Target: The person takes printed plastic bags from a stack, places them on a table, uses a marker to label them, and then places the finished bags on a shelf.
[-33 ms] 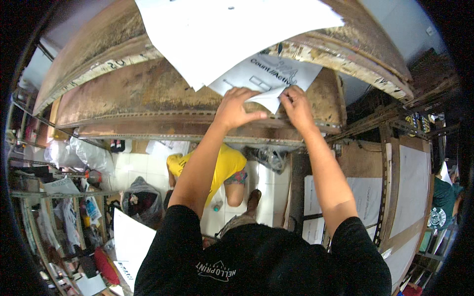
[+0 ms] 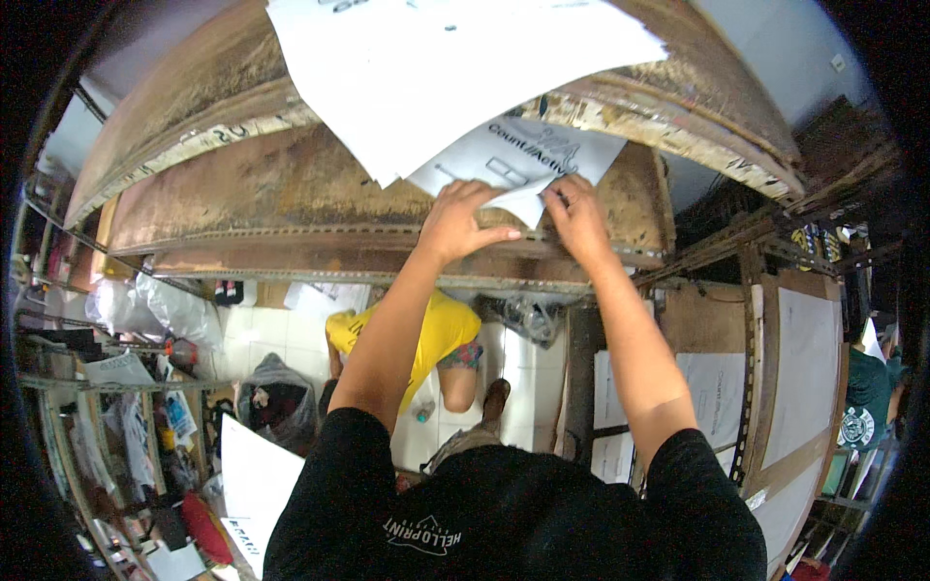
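A white printed sheet (image 2: 459,166) lies on a worn brown wooden shelf board (image 2: 262,198). Its near edge is lifted into a curled flap between my hands. With the fingers closed in a pinch, my right hand (image 2: 581,218) grips that flap. My left hand (image 2: 453,223) rests by the sheet's left edge, fingers lying over the board and thumb stretched out apart. Above them a larger white sheet (image 2: 436,73) droops over the front edge of the upper board (image 2: 213,102) and covers part of the printed sheet.
A person in a yellow shirt (image 2: 441,334) is low on the tiled floor below my arms. Clear plastic bags (image 2: 528,318) lie beyond. Cluttered shelving (image 2: 92,387) stands left, boards with sheets (image 2: 799,358) right. Another person's green sleeve (image 2: 860,392) shows far right.
The whole view shifts slightly. Both hands stay at the printed sheet, with the flap still in my right hand.
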Tool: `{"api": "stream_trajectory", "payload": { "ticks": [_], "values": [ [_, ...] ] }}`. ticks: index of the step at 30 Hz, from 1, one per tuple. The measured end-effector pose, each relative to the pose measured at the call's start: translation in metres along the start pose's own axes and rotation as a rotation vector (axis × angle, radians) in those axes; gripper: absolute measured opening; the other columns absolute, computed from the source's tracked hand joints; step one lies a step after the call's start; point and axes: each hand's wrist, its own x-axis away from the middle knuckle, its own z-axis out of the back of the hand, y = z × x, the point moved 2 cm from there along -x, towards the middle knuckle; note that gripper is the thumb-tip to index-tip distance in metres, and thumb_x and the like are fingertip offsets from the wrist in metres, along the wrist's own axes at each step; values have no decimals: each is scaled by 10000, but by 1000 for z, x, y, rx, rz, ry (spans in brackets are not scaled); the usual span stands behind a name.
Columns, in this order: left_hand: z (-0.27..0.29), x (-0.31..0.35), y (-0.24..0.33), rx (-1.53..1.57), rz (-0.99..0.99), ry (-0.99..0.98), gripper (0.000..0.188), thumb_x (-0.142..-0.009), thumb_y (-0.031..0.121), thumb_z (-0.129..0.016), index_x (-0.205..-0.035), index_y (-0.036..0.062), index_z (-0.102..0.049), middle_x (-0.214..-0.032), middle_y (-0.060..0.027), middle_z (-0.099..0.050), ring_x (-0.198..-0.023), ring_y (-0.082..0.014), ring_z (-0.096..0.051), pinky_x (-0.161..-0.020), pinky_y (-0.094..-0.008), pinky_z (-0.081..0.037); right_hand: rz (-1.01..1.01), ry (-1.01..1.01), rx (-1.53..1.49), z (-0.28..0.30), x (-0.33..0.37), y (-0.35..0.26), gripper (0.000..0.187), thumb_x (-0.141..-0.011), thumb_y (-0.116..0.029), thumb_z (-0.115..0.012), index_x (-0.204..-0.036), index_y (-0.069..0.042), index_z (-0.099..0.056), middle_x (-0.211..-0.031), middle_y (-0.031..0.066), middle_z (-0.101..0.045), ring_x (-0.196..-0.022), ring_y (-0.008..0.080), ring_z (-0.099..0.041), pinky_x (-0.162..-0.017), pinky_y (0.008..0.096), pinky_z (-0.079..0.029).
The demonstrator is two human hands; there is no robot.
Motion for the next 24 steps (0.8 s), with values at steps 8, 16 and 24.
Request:
{"api": "stream_trajectory", "payload": {
  "ticks": [8, 16, 24],
  "values": [
    [-8, 15, -3, -94, -123, 153, 314, -843, 122, -633, -1149, 86, -693, -1151, -96, -649, -1100, -330, -550, -989, -466, -408, -916, 231, -917, 7, 24, 15, 674, -1041, -524, -415, -1447, 4, -310, -1133, 217, -599, -853, 269, -671, -715, 424, -601],
    [-2, 83, 117, -230, -400, 239, 316, -814, 112, -617, -1123, 109, -686, -1059, -31, -652, -1001, -214, -602, -872, -383, -469, -841, 304, -415, 33, 16, 95, 446, -862, -150, -738, -1244, 36, -604, -1079, 178, -700, -973, 255, -673, -789, 399, -545],
    [-1, 180, 213, -140, -245, 212, 462, -761, 112, -676, -1221, 67, -685, -971, -33, -650, -826, -193, -594, -724, -314, -493, 76, -144, -124, 97, 11, -147, 342, -900, -24, -627, -1241, -15, -597, -1095, 269, -675, -991, 445, -674, -861, 464, -536]
  ]
}}
